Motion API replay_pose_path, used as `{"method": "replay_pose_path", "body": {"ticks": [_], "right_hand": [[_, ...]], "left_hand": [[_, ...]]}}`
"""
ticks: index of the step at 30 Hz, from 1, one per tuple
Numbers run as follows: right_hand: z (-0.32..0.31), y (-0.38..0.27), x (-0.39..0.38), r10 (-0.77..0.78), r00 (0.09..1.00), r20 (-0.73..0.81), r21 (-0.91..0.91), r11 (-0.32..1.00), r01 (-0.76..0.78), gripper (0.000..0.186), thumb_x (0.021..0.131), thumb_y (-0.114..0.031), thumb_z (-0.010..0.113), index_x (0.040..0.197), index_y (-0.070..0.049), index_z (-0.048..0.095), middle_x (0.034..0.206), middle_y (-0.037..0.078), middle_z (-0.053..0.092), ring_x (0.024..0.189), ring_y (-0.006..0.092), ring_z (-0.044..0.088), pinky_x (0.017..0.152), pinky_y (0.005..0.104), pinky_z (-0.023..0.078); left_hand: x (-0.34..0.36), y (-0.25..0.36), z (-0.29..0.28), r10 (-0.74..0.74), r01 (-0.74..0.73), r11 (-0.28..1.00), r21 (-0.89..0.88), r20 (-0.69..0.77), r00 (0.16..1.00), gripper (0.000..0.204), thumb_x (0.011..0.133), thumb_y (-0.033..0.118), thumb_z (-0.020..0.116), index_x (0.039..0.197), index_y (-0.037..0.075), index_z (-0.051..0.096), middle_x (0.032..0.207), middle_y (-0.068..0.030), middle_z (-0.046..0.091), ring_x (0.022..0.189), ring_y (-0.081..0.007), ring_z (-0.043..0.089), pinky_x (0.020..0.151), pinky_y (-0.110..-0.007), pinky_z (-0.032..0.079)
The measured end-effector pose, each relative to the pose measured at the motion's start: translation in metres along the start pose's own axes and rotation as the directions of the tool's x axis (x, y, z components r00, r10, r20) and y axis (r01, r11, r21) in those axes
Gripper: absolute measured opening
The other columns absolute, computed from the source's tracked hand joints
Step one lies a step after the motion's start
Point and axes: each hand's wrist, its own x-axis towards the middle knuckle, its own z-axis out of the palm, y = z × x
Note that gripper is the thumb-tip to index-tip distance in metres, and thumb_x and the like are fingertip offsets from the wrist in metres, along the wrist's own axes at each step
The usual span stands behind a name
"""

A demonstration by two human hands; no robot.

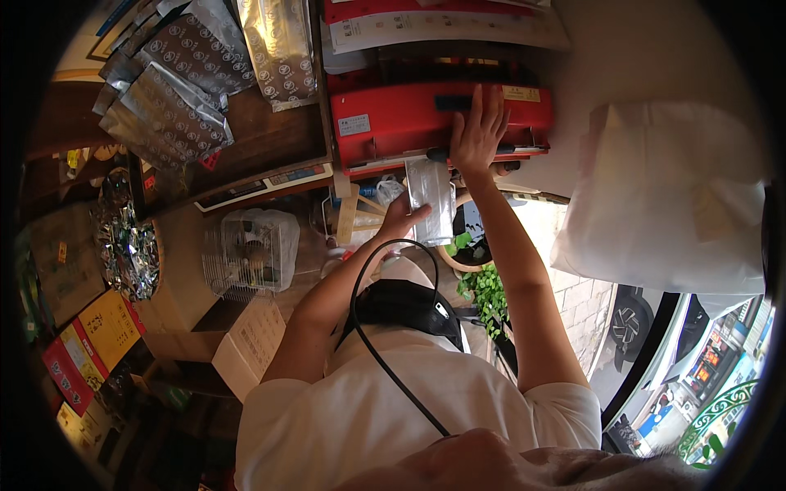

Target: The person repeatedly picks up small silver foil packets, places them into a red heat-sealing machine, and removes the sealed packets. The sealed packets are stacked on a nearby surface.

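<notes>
A long red machine, which looks like a bag sealer point(397, 110), lies across the far side in front of me. My right hand point(479, 135) rests on its top with the fingers stretched out flat. In my left hand point(399, 219) is a silvery, see-through pouch point(432, 196), pinched at its left edge between thumb and fingers. The pouch hangs below the sealer's front edge, and its far end reaches up to that edge. Whether that end lies inside the sealer I cannot tell.
Left of the sealer, a dark wooden tray point(270, 143) holds several foil pouches point(176, 110). A wire pet cage point(250, 250) and a cardboard box point(250, 344) stand lower left. A potted plant point(487, 299) is below my right forearm. A large white bag point(663, 196) hangs at the right.
</notes>
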Motion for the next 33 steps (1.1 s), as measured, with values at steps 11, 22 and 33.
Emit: {"method": "replay_pose_path", "body": {"ticks": [11,22,33], "right_hand": [[0.003,0.002,-0.002,-0.001,1.0,0.017,-0.026,1.0,0.002,0.061,0.09,-0.033,0.045,0.142,-0.009,0.026,0.146,0.019,0.021,0.137,0.0359,0.017,0.111,0.0532,0.009],[-0.064,-0.013,-0.002,0.13,0.953,-0.273,0.522,0.852,0.033,0.046,0.089,-0.012,0.052,0.133,-0.004,0.04,0.139,0.02,0.028,0.128,0.037,0.029,0.104,0.0453,0.026],[-0.136,-0.025,-0.155,0.136,0.771,0.622,0.779,-0.009,-0.627,0.065,0.088,-0.015,0.058,0.143,-0.007,0.024,0.133,0.01,0.039,0.122,0.0211,0.039,0.102,0.0338,0.03]], "left_hand": [[-0.001,-0.006,-0.001,0.052,-0.052,0.999,0.008,0.042,0.998,0.046,0.083,0.013,0.066,0.121,-0.001,0.045,0.109,-0.0076,0.058,0.098,-0.0149,0.054,0.088,-0.03,0.042],[-0.016,0.011,0.01,0.066,-0.065,0.998,-0.024,0.031,0.997,0.045,0.082,0.01,0.068,0.12,0.001,0.046,0.113,-0.0057,0.055,0.103,-0.0141,0.052,0.09,-0.029,0.041],[-0.034,0.087,0.043,0.152,-0.134,0.985,-0.106,0.183,0.971,0.048,0.084,0.009,0.066,0.125,0.004,0.043,0.114,-0.0039,0.055,0.106,-0.0124,0.051,0.092,-0.028,0.041]]}}
